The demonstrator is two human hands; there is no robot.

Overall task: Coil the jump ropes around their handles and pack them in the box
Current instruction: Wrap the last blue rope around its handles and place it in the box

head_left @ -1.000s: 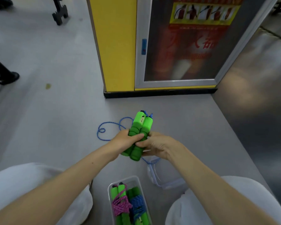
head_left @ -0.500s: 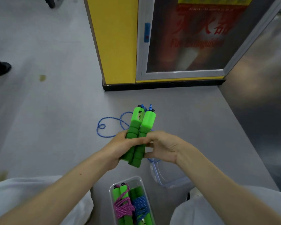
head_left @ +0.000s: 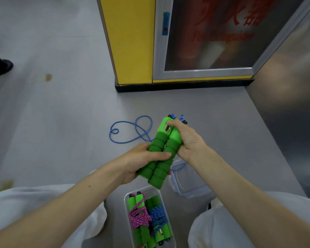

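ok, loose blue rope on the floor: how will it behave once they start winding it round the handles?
Likely floppy: the blue rope lies in slack loops on the floor, so it should drag and may snag on itself. Braided, so probably grips the ribbed foam handles rather than sliding. Both hands, left and right, already clamp the pair together.

Soft, even indoor light leaves only faint shadows on the grey floor. The cabinet glass looks smeared and blurry. Wide-angle distortion bends straight edges near the frame borders.
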